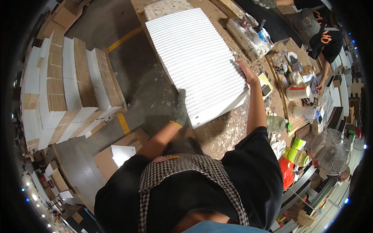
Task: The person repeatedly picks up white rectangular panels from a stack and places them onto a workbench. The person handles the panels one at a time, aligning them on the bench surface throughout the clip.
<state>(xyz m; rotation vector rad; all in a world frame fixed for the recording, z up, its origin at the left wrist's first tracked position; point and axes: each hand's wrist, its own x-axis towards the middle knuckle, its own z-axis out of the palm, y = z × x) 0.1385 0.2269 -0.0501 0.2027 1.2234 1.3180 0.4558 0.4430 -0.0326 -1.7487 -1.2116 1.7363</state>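
Observation:
A large white panel with close parallel ridges [198,58] lies across the worktable, its near end toward my body. Another white edge shows beneath its near right side. My left hand [179,110], in a grey knit glove with a yellow cuff, grips the panel's left edge close to the near corner; some of its fingers are hidden. On the opposite side my bare right hand [247,73] holds the right edge, fingers reaching along the rim and partly out of sight. The panel sits between both hands.
Tall stacks of white and brown boards [74,85] stand on the floor at left. To the right are a paint-smeared block [248,37], a green-capped bottle [278,123], jars, tape rolls [297,153] and a wire fan [330,149]. A co-worker [324,39] stands at the far right.

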